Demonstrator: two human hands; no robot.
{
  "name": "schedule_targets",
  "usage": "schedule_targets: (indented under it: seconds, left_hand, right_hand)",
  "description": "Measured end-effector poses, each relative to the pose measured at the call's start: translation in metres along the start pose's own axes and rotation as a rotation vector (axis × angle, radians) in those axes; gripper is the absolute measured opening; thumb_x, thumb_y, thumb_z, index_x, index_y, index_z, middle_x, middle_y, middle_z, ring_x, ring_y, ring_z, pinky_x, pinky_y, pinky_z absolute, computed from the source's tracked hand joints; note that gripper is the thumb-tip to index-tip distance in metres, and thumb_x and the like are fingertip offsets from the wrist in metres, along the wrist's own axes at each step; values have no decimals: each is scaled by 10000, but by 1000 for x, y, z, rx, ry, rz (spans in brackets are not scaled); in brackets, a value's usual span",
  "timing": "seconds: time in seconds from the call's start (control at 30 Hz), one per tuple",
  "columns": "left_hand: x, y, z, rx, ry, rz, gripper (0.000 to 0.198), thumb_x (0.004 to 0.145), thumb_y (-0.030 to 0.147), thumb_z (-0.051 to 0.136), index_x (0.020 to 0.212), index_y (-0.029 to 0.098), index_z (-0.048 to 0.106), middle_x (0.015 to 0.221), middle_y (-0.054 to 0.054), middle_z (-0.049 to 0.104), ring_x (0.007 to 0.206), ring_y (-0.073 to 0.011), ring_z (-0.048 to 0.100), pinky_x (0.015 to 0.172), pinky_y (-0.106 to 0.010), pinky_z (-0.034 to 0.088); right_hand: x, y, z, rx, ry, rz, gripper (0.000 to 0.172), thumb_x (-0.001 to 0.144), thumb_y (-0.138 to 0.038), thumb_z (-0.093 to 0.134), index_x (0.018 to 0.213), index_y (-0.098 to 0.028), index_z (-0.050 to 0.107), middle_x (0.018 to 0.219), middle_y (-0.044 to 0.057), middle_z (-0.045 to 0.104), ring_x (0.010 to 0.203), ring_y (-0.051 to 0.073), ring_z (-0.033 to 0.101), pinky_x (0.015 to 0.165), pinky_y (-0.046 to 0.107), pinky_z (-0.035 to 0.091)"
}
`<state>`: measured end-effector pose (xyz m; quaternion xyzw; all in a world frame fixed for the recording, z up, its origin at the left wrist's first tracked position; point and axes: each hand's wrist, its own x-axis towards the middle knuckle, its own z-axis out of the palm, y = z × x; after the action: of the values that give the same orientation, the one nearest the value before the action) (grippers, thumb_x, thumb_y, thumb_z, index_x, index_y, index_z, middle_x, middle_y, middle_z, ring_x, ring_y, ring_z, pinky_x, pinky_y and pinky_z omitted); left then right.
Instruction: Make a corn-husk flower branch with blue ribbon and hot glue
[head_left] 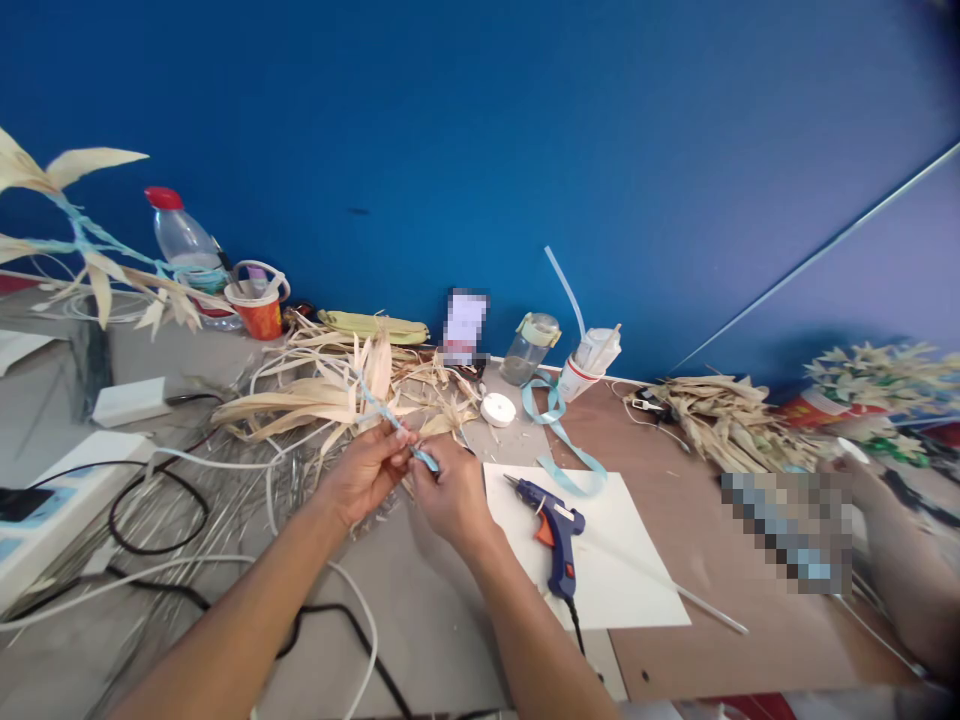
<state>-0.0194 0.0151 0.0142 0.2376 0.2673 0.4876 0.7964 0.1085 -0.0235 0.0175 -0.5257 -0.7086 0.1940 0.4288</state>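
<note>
My left hand point(366, 472) pinches a thin stem wrapped in light blue tape point(384, 410), held just above the table. Pale dried husk leaves point(377, 372) spread from the stem's far end. Close beside it, my right hand point(454, 492) is closed on a short piece of light blue tape point(425, 460) at the stem's near end. To the right of my right hand, a blue glue gun point(556, 530) with an orange trigger lies on a white sheet point(637, 570). A loose light blue ribbon point(559, 430) curls from behind onto that sheet.
Wires point(187, 590) and cables cover the left side by a white power strip point(75, 500). Along the wall stand a red-capped bottle point(184, 240), a red cup point(262, 315), a phone point(465, 325) and a jar point(529, 350). Another person's arm point(900, 560) is at right.
</note>
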Motion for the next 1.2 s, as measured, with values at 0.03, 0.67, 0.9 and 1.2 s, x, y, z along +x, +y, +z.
schedule_targets:
  seconds: [0.03,0.67,0.9,1.2]
  left_hand:
    - [-1,1,0,-12,-28,-11,176,652,107,753,793,94,647,687,4,595,472,-13,437,533,-149,458]
    - [-2,-5,-4,94,-88,-42,137,674,195,749,777,124,694,635,-33,621,490,-137,564,436,-269,495]
    - [-2,-7,-3,115,-67,-46,217,671,234,755,849,134,682,633,-21,617,451,-123,538,401,-251,462]
    - [1,-2,-8,26,-152,-8,270,721,336,710,911,147,674,591,10,535,508,-122,514,464,-252,473]
  right_hand:
    - [0,1,0,44,18,43,106,777,-162,503,728,-174,596,716,36,609,687,160,566,664,259,424]
    - [5,-7,-4,560,-89,360,79,701,-218,567,654,-185,513,479,-59,527,443,96,486,477,208,395]
    - [6,-7,-4,548,-97,339,66,709,-210,552,657,-178,527,506,-49,538,452,95,491,481,207,404]
    - [5,-4,-6,523,-156,346,52,719,-226,553,710,-175,562,544,-41,555,467,93,488,487,204,405]
